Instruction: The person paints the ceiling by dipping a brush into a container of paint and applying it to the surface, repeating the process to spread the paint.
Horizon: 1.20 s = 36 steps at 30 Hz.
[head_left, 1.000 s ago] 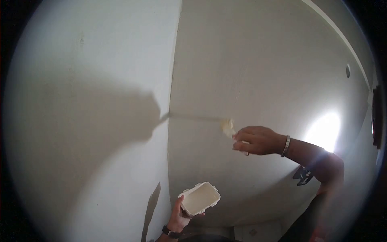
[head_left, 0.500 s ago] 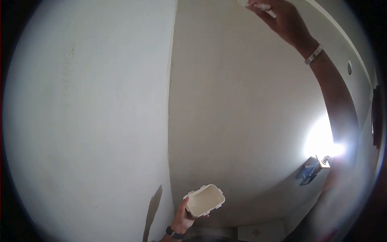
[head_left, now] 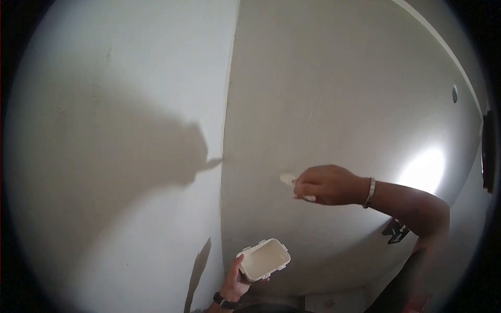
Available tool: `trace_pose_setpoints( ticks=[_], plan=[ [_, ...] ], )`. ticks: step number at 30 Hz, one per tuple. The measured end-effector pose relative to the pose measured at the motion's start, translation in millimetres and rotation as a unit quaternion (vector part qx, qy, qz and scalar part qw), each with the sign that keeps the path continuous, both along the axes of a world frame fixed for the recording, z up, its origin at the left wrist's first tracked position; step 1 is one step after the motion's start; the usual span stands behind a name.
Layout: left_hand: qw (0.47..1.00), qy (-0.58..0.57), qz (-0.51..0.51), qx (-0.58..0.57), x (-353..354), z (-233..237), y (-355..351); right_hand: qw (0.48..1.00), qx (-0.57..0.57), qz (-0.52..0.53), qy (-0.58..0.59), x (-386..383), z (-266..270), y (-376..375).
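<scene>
My left hand (head_left: 235,287), with a dark watch at the wrist, grips a white plastic food container (head_left: 265,259) by its near left side, thumb over the rim. The lidless box is tilted toward me and shows a smooth cream inside. In front of the wall's middle, my right hand (head_left: 329,185) is closed around what looks like a small paintbrush (head_left: 287,179). Its pale tip points left toward the corner, and most of the handle is hidden by my fingers. A light bracelet circles the right wrist.
Two pale walls meet at a vertical corner seam (head_left: 225,130). A bright light glows on the right wall, with a dark bracket-like fixture (head_left: 395,231) below it, partly behind my arm. A round opening (head_left: 454,94) is higher up.
My right hand has come down from the top right to mid-wall, still holding the brush. Its large shadow now falls on the left wall. The left hand and container have barely moved.
</scene>
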State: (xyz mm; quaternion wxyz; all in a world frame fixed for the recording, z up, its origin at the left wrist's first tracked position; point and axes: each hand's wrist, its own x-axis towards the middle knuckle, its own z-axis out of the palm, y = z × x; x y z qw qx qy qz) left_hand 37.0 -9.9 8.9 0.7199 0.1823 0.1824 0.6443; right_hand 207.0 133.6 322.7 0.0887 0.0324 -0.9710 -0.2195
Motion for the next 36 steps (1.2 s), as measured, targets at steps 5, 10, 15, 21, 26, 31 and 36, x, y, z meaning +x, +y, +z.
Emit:
trace_pose_setpoints(
  ticks=[5, 10, 15, 21, 26, 31, 36],
  plan=[
    [0.999, -0.008, -0.002, -0.036, 0, -9, 1, 0.986, 0.079, -0.003, 0.146, -12, 103, 18],
    [1.0, -0.011, -0.009, 0.006, 0, -22, 7, 0.912, 0.293, 0.043, 0.284, -1, 205, 13],
    [1.0, -0.001, -0.009, 0.004, 1, -6, 2, 0.894, 0.362, 0.023, 0.262, 13, 177, 12],
    [1.0, 0.014, 0.012, 0.0, 4, -6, -1, 0.964, 0.251, 0.056, 0.071, 18, 18, 5],
    [1.0, 0.004, -0.021, 0.016, -2, -3, 1, 1.0, 0.017, -0.001, 0.024, 3, 18, 11],
    [1.0, -0.003, -0.022, 0.004, -2, -5, 4, 0.976, 0.044, 0.005, 0.213, -25, 130, 27],
    [0.999, -0.029, -0.037, -0.004, -2, -19, 7, 0.9, 0.311, 0.056, 0.299, -33, 192, 16]
  ],
)
